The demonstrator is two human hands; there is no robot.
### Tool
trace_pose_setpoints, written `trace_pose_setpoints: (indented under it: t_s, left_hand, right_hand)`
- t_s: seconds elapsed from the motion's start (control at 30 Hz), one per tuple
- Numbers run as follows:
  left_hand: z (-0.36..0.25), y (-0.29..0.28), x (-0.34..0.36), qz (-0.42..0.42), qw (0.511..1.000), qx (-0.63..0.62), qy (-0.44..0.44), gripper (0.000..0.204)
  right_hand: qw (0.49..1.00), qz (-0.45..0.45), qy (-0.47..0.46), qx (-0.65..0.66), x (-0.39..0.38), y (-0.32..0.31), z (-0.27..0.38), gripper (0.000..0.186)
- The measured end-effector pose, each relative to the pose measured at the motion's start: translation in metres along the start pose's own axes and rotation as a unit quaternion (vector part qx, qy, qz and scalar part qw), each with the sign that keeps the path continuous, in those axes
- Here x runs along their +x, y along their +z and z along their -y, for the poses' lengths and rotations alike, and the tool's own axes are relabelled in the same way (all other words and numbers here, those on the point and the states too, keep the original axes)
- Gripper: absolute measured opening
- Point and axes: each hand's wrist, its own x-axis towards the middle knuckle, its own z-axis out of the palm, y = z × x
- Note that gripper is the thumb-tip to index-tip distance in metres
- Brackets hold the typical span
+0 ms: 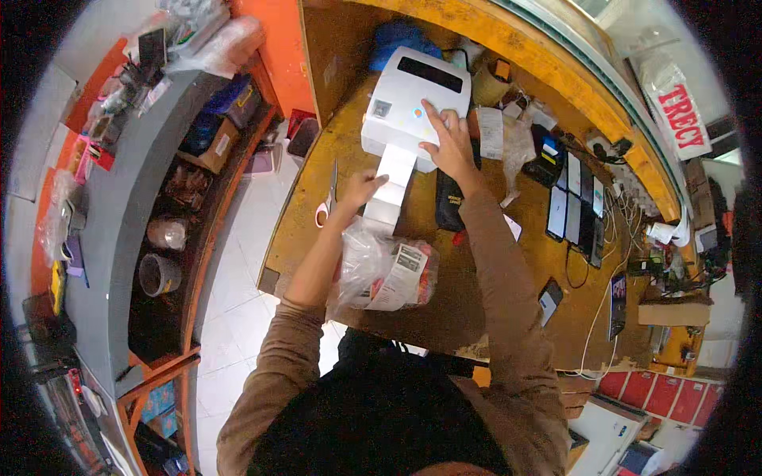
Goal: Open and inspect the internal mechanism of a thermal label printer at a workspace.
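A white label printer [397, 99] stands at the back of the wooden table, and a strip of white labels [398, 164] runs out of its front toward me. My left hand [361, 192] is closed at the strip's left edge, the thumb lying on the paper. On the printer's lid, my right hand [452, 147] has its index finger stretched out near a small round button; the other fingers are partly bent and hold nothing. The strip's near end reaches a clear plastic-wrapped package [361, 266] with a printed paper [403, 278] on it, below my left hand.
Scissors [324, 210] lie left of the strip. A black case [448, 198] is by my right wrist. Several phones [558, 213] and loose cables [615, 230] occupy the table's right side. A grey-topped shelf [119, 174] stands at the left, across a tiled floor [238, 278].
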Motion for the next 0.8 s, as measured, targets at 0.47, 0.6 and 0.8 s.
trace_pose_setpoints:
  t_s: [0.47,0.6,0.8]
  left_hand:
    - [-0.012,0.006,0.027,0.001,0.957,-0.287,-0.046,0.020]
    - [-0.011,0.018,0.028,-0.086,0.965,-0.244,-0.049,0.016]
    - [-0.010,0.015,0.026,-0.039,0.958,-0.278,-0.064,0.014]
  right_hand:
    - [1.000,0.025,0.013,0.002,0.002,-0.001,0.003,0.074]
    - [0.999,0.036,-0.013,-0.032,0.000,-0.001,0.006,0.064]
    - [0.999,0.035,-0.008,-0.038,0.001,0.001,0.005,0.059]
